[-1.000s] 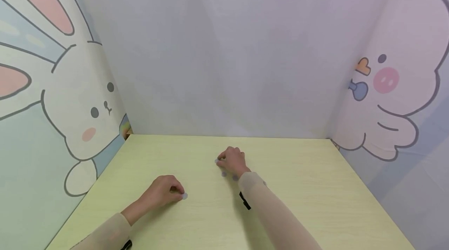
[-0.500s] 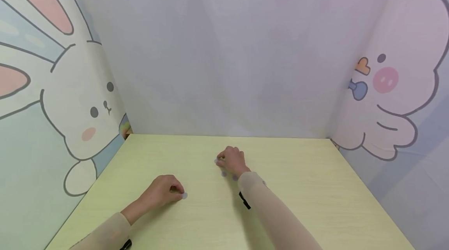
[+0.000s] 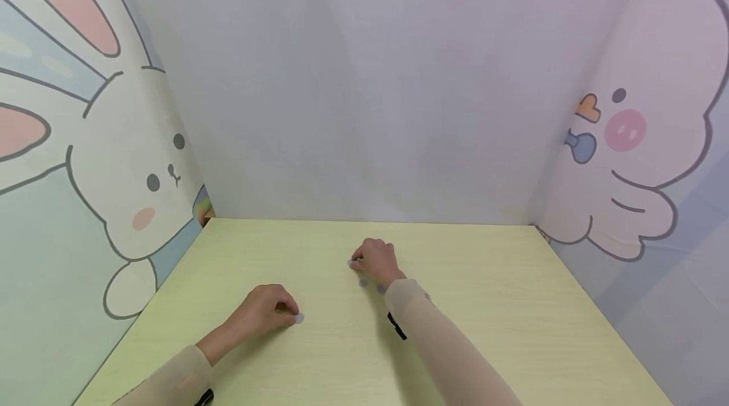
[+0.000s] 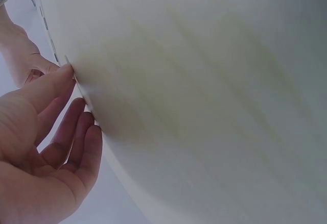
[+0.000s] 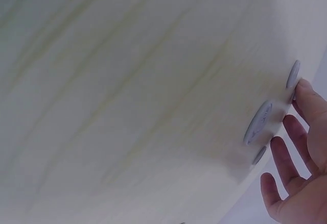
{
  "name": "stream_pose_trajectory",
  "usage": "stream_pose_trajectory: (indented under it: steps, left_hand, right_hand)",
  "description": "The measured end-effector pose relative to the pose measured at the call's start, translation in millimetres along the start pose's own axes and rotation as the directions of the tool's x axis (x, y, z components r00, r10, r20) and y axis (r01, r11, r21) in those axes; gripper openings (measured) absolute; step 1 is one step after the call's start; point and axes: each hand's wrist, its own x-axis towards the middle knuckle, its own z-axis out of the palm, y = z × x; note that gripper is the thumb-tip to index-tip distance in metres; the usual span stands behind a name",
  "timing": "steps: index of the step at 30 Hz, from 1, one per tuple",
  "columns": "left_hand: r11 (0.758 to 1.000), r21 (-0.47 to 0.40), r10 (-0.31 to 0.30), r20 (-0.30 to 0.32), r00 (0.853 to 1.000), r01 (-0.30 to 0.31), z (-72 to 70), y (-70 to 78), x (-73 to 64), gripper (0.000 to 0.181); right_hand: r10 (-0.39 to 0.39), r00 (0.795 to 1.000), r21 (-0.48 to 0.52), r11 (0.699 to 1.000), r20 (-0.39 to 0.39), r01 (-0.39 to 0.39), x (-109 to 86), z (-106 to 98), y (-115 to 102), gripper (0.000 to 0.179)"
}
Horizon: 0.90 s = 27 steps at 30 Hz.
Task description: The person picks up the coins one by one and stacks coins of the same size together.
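At centre left in the head view, my left hand [image 3: 263, 311] pinches the edge of a silvery coin [image 3: 299, 317] between thumb and forefinger, low over the tabletop. In the left wrist view the coin shows as a thin sliver beyond the thumb tip, with the other fingers loosely bent. Farther back, my right hand [image 3: 378, 262] has its thumb and forefinger on another coin [image 3: 350, 262]. Two more coins lie flat beneath that hand: one with faint raised marks [image 5: 258, 122] and one near the fingertips [image 5: 259, 155].
A pale yellow wood-grain table [image 3: 484, 317] extends under both hands. Behind it hangs a plain whitish cloth [image 3: 364, 90]. Side curtains bear a cartoon rabbit [image 3: 131, 166] on the left and a white cartoon animal [image 3: 649, 90] on the right.
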Motion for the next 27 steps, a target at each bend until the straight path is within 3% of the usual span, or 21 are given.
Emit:
stream_pose_trajectory:
  steps: [11,27]
  left_hand:
    - [1.0,0.002,0.008,0.005,1.0,-0.008,-1.0,1.2,-0.7,0.009]
    - [1.0,0.0,0.004,-0.001,1.0,-0.004,-0.2,2.6,0.3,0.009]
  right_hand:
    - [-0.036,0.999,-0.04,0.999,-0.034,0.034,0.9,6,3,0.013]
    - [0.006,1.0,0.125,0.992,0.001,-0.006,1.4,3,7,0.016]
